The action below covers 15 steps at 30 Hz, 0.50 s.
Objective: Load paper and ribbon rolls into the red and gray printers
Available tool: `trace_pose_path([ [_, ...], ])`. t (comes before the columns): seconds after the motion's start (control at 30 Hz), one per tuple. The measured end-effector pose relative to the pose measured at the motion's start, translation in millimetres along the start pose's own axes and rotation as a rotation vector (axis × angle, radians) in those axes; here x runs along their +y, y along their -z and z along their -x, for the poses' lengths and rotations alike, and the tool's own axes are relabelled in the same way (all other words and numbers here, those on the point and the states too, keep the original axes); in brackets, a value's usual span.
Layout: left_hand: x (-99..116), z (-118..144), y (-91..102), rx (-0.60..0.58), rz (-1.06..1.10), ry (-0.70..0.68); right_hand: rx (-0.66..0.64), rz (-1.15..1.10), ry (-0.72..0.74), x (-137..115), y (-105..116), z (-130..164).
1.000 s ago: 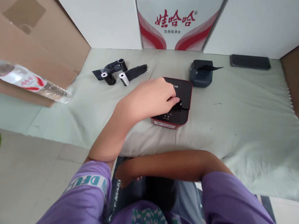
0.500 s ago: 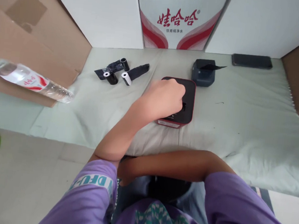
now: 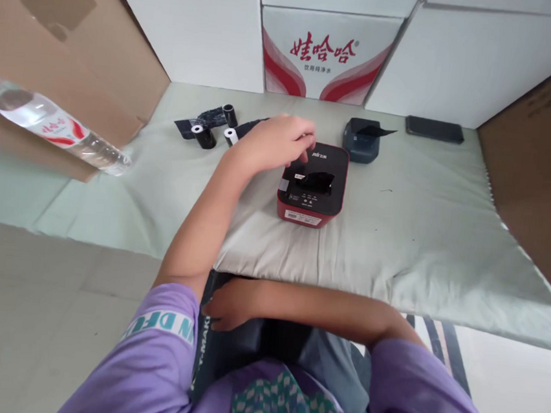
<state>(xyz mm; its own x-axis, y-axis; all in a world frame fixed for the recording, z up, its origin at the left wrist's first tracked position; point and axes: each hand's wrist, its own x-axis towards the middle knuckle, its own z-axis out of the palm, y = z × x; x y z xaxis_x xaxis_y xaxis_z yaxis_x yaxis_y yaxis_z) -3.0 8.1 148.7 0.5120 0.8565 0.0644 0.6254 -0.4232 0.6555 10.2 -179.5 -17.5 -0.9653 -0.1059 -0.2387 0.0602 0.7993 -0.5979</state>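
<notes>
A box-shaped printer [image 3: 311,200] with red sides and a black top stands on the cloth before me. A piece of black paper [image 3: 324,181] sticks up from the slot in its top. My left hand [image 3: 284,144] hovers at the printer's far left corner, fingers loosely bent and pointing down, with nothing visible in them. Whether a fingertip touches the top, I cannot tell. My right hand [image 3: 231,303] lies on my lap below the cloth's edge, its fingers stretched out. Beyond the left hand are several small rolls, including a black roll [image 3: 204,137] and a white-ended roll [image 3: 231,136].
A dark blue small device [image 3: 360,147] with a black strip and a phone [image 3: 435,129] lie at the back right. A water bottle [image 3: 56,127] is at the left by a cardboard box [image 3: 121,36]. White cartons [image 3: 190,29] line the back; another brown box [image 3: 547,161] stands right.
My left hand has moved back and left off the middle of the printer's top, uncovering the slot and black paper; its fist has loosened. The view has shifted slightly.
</notes>
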Motion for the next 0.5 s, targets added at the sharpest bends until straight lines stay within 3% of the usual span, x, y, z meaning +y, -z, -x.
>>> trace_pose_path([
  [0.03, -8.2, 4.1, -6.1, 0.075, 0.030, -0.007, 0.148, 0.045, 0.019, -8.1, 1.6, 22.4],
  [0.1, -25.5, 17.1, -27.0, 0.235, 0.152, -0.006, 0.682, 0.071, 0.089, -21.6, -2.2, 76.3],
  [0.13, -34.0, 24.9, -40.6, 0.289, 0.264, 0.010, 1.008, 0.062, 0.006, -25.3, -6.5, 104.9],
  [0.17, -41.5, 32.8, -55.2, 0.325, 0.400, 0.032, 1.353, 0.059, -0.174, -26.0, -11.4, 132.1],
  [0.2, -47.5, 40.4, -69.9, 0.324, 0.540, 0.057, 1.662, 0.026, -0.476, -23.5, -15.9, 156.2],
  [0.23, -51.2, 47.3, -83.8, 0.287, 0.669, 0.065, 1.810, -0.027, -0.740, -17.7, -19.4, 175.7],
  [0.27, -52.7, 53.2, -96.1, 0.264, 0.776, 0.065, 1.834, -0.101, -0.874, -9.2, -21.3, 189.7],
  [0.3, -51.8, 57.7, -106.5, 0.247, 0.857, 0.073, 1.785, -0.211, -0.880, 1.2, -21.4, 198.0],
  [0.37, -45.5, 62.4, -119.9, 0.257, 0.958, 0.106, 1.629, -0.397, -0.743, 24.3, -17.4, 200.6],
  [0.43, -37.9, 60.4, -123.6, 0.296, 0.993, 0.159, 1.620, -0.373, -0.713, 45.6, -10.2, 193.2],
  [0.5, -33.0, 50.4, -117.7, 0.321, 0.957, 0.182, 1.689, -0.274, -0.748, 63.5, -1.1, 187.0],
])
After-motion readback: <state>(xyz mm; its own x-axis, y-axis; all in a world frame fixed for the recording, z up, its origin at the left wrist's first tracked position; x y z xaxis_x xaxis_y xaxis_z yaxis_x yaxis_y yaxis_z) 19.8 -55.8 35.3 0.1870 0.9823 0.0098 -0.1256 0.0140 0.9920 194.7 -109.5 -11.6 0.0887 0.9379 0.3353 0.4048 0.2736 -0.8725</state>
